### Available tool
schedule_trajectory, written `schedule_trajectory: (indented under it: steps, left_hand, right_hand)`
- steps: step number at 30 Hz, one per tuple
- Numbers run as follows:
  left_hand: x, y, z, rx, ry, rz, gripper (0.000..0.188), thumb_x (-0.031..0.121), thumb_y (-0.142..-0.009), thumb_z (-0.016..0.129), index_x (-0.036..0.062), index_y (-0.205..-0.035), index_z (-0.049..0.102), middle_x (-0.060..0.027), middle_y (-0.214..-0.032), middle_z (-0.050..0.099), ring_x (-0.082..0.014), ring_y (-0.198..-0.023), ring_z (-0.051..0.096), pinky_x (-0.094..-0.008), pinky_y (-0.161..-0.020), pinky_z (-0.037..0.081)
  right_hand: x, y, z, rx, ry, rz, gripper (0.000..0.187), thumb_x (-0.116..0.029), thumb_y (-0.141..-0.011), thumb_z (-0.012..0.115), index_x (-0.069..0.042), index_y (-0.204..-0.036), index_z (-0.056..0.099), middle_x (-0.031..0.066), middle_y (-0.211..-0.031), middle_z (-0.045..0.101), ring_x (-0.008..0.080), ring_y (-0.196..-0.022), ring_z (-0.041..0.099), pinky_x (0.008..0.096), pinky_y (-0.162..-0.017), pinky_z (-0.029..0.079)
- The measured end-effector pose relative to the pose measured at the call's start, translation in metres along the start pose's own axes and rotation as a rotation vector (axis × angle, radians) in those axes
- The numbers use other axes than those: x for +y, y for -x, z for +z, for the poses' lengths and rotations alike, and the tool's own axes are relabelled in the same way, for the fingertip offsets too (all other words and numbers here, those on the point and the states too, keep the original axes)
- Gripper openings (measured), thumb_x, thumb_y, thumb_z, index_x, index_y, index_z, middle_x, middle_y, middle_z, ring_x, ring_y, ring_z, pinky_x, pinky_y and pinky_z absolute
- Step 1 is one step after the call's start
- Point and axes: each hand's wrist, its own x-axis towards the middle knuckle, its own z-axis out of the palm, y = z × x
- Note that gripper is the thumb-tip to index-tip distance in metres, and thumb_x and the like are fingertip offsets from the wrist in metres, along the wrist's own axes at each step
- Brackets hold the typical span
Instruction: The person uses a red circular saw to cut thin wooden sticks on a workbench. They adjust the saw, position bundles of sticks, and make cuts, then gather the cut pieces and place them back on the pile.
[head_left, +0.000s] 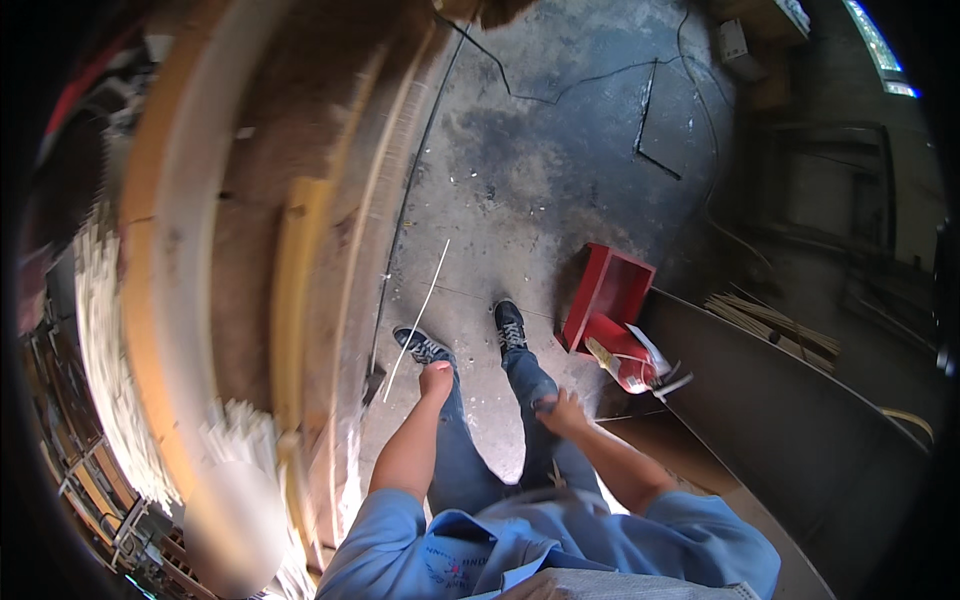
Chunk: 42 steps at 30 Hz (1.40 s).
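My left hand (436, 380) hangs in front of my left leg, with its fingers turned away and mostly hidden, so its grip cannot be made out. Close to it, a thin white strip (432, 282) runs slantwise across the toe of my left shoe (425, 346); hand and strip appear apart. In front of my right thigh, my right hand (565, 414) has its fingers curled together around a small dark thing I cannot make out. Forward and right of that hand, a red fire extinguisher (622, 358) leans tilted at an open red box (588, 290) on the floor.
Long wooden boards (297, 290) and a bundle of pale thin strips (110, 370) fill the left side. A black cable (545, 100) crosses the concrete floor ahead. A dark panel (770, 400) stands at the right, with thin sticks (775, 325) behind it.
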Motion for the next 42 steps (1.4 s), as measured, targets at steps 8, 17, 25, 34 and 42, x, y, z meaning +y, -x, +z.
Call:
schedule_trajectory:
  steps: [8,17,25,34,42]
  left_hand:
    - [-0.065,-0.228,0.087,0.217,-0.626,-0.024,0.092,0.038,-0.089,0.077,0.0186,-0.165,0.029,-0.0166,-0.161,0.041,-0.0376,-0.148,0.038,-0.0566,-0.115,0.04]
    - [-0.026,-0.15,0.122,0.109,-0.231,0.245,0.032,0.028,-0.107,0.047,0.0056,-0.103,0.069,-0.0216,-0.101,0.07,-0.044,-0.101,0.067,-0.054,-0.087,0.052]
    - [0.024,0.191,0.017,0.188,-0.107,0.534,0.02,0.026,-0.098,0.06,0.0172,-0.11,0.073,-0.0145,-0.099,0.075,-0.0408,-0.089,0.072,-0.0533,-0.075,0.057]
    - [0.043,0.377,-0.206,0.789,0.036,0.468,0.012,0.016,-0.097,0.062,0.0112,-0.103,0.071,-0.0167,-0.095,0.074,-0.0364,-0.084,0.074,-0.05,-0.073,0.059]
    - [-0.075,0.384,-0.304,1.054,-0.112,0.15,0.028,0.026,-0.092,0.075,0.0128,-0.118,0.074,-0.0116,-0.107,0.073,-0.0353,-0.094,0.074,-0.0479,-0.082,0.06]
  right_hand:
    - [0.007,-0.057,0.037,0.121,-0.121,0.009,0.079,-0.048,-0.08,0.082,-0.008,-0.137,0.046,0.0222,-0.124,0.061,0.0424,-0.115,0.064,0.0538,-0.094,0.053]
    - [0.018,-0.047,0.021,0.171,-0.115,-0.029,0.069,-0.048,-0.08,0.082,-0.011,-0.131,0.052,0.0204,-0.126,0.062,0.0401,-0.117,0.064,0.0529,-0.095,0.053]
    - [0.02,-0.009,-0.044,0.438,0.137,-1.08,0.032,-0.028,-0.091,0.068,-0.01,-0.118,0.07,0.0135,-0.113,0.071,0.0353,-0.106,0.067,0.0508,-0.09,0.056]
    - [-0.105,0.191,-0.191,0.26,0.141,-2.018,0.008,-0.004,-0.086,0.071,-0.004,-0.094,0.071,0.0135,-0.08,0.069,0.0347,-0.072,0.07,0.0429,-0.063,0.055]
    - [-0.279,0.388,-0.172,0.514,0.29,-2.505,0.017,-0.005,-0.081,0.076,-0.005,-0.097,0.069,0.0097,-0.093,0.066,0.0313,-0.087,0.064,0.0419,-0.078,0.055]
